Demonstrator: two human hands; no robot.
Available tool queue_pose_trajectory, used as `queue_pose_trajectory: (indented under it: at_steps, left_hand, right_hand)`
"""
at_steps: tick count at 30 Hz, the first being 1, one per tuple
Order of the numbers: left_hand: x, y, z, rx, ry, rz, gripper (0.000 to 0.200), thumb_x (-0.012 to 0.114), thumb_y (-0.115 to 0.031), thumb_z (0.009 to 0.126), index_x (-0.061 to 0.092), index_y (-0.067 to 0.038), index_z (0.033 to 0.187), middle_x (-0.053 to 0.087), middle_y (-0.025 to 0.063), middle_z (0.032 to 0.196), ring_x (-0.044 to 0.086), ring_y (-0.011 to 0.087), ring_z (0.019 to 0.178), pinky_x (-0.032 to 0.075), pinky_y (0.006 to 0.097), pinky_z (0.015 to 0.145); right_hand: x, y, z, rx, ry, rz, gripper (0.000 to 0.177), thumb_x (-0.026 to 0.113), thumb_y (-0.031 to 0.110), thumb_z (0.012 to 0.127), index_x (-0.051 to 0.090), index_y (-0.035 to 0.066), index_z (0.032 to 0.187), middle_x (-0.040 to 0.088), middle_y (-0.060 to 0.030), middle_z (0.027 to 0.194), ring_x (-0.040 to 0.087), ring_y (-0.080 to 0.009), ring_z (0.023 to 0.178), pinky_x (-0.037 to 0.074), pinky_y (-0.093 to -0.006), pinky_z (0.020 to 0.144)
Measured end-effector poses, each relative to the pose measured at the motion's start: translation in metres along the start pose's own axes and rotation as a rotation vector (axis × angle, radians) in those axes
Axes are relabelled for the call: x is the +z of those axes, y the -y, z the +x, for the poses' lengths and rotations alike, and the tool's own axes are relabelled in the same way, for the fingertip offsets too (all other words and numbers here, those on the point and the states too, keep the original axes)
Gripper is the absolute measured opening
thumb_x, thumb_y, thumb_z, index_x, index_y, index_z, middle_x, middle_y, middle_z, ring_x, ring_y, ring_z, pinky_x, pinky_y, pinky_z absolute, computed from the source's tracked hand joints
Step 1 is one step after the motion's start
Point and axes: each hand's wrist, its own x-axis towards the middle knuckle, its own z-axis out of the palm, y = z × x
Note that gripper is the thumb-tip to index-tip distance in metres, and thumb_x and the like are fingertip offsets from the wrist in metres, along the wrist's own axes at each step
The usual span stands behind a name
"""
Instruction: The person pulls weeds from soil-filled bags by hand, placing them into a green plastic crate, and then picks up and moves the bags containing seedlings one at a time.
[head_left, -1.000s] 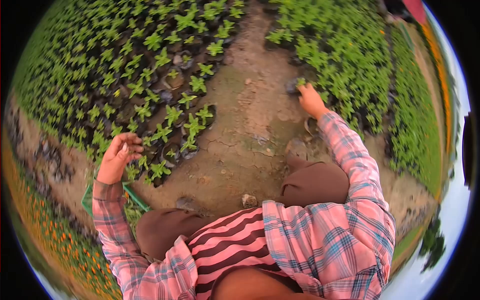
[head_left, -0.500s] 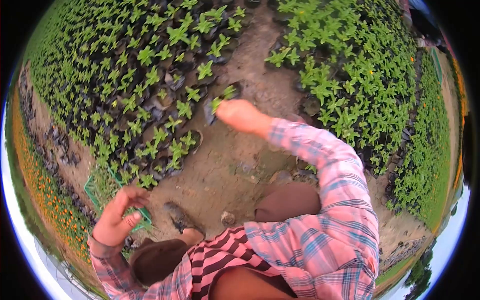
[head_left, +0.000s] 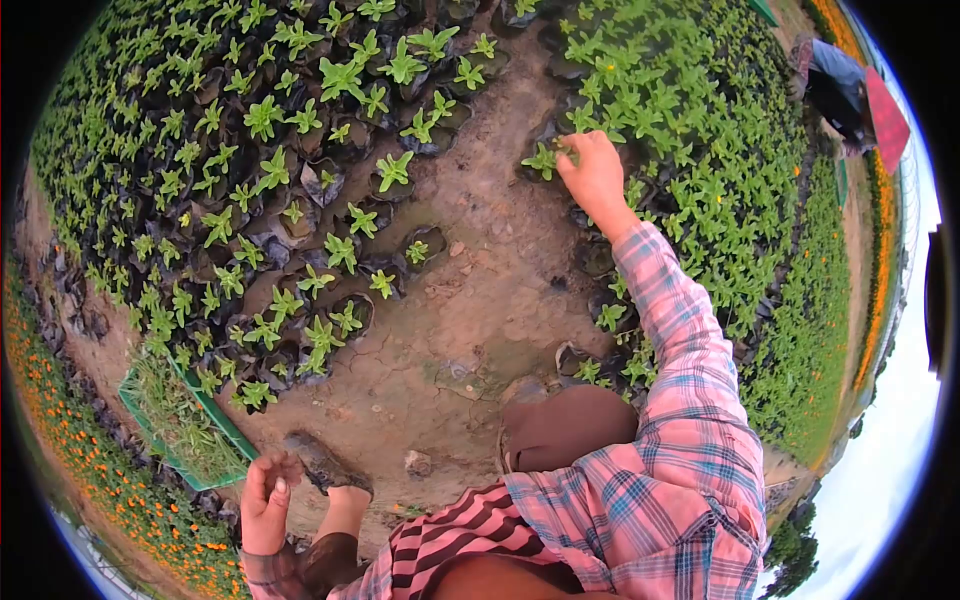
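Note:
My right hand (head_left: 592,175) reaches out to the plants on the right, its thumb and fingers pinched together beside a small green seedling (head_left: 541,161). Whatever lies between those fingertips is too small to name. Down at the lower left, my left hand (head_left: 266,500) is raised with its fingers bent and apart, and nothing shows in it. It is beside the green crate (head_left: 222,424) of pulled grass. Across the dirt path, a seedling in a black bag (head_left: 417,250) stands at the edge of the left bed.
Bagged seedlings (head_left: 262,118) fill the left bed; denser plants (head_left: 715,190) grow on the right. Bare dirt (head_left: 450,330) runs between them, with a small stone (head_left: 417,463) near my shoe (head_left: 325,463). Another person (head_left: 845,95) bends at the upper right.
My right hand has moved from the small bagged plant on the left side to the right bed's edge. My left hand has shifted lower. More of the other person shows.

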Motion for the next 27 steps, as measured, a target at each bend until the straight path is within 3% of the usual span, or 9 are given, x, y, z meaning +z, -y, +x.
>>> queue_pose_trajectory:
  at_steps: [3,7,14,19,23,27]
  left_hand:
    - [-0.007,0.014,-0.019,-0.043,-0.036,-0.078,0.038,0.056,-0.023,0.094,0.046,0.002,0.121,0.057,0.0125,0.109,0.057,0.0188,0.096,0.047,0.0318,0.086]
    - [-0.006,0.017,-0.033,-0.05,-0.108,0.031,0.033,0.056,-0.018,0.094,0.048,0.002,0.119,0.058,0.0115,0.11,0.057,0.0183,0.097,0.046,0.0309,0.086]
    - [0.008,0.024,-0.029,-0.093,-0.092,0.133,0.029,0.056,-0.013,0.093,0.049,0.002,0.117,0.059,0.01,0.108,0.058,0.0173,0.096,0.046,0.0299,0.086]
    - [0.015,0.014,-0.023,-0.083,-0.089,0.152,0.028,0.056,-0.014,0.093,0.05,0.001,0.116,0.06,0.0087,0.105,0.06,0.0167,0.096,0.047,0.0295,0.085]
    - [0.02,0.009,-0.018,-0.073,-0.097,0.172,0.028,0.057,-0.014,0.093,0.051,0.001,0.116,0.06,0.0083,0.103,0.06,0.0162,0.095,0.046,0.0294,0.085]
    - [0.022,0.009,-0.012,-0.057,-0.051,0.155,0.028,0.057,-0.015,0.093,0.051,0.001,0.115,0.06,0.0082,0.102,0.059,0.0159,0.095,0.046,0.0292,0.085]
  right_hand:
    - [0.01,-0.002,0.007,-0.005,0.098,-0.17,0.021,0.068,0.017,0.072,0.066,0.007,0.091,0.058,-0.0155,0.093,0.056,-0.0331,0.093,0.048,-0.0415,0.081]
    - [0.02,-0.003,0.014,-0.069,0.131,-0.283,0.018,0.069,0.016,0.07,0.066,0.008,0.086,0.057,-0.0151,0.09,0.056,-0.0329,0.091,0.048,-0.042,0.08]
    - [0.03,-0.013,0.021,-0.24,0.064,-0.208,0.017,0.069,0.014,0.071,0.064,0.008,0.086,0.057,-0.0128,0.086,0.056,-0.0321,0.088,0.048,-0.0416,0.076]
    - [0.036,-0.01,0.021,-0.318,0.021,-0.203,0.011,0.065,0.01,0.07,0.057,0.005,0.075,0.055,-0.0119,0.081,0.056,-0.0324,0.082,0.047,-0.0433,0.071]
    - [0.018,0.021,0.011,-0.303,-0.052,-0.099,0.013,0.065,0.012,0.068,0.055,0.005,0.073,0.054,-0.0116,0.079,0.056,-0.0321,0.079,0.046,-0.0434,0.069]
    - [0.023,0.056,0.013,-0.435,-0.042,0.025,0.016,0.065,0.016,0.065,0.055,0.007,0.072,0.054,-0.0112,0.079,0.056,-0.0307,0.079,0.045,-0.0435,0.067]
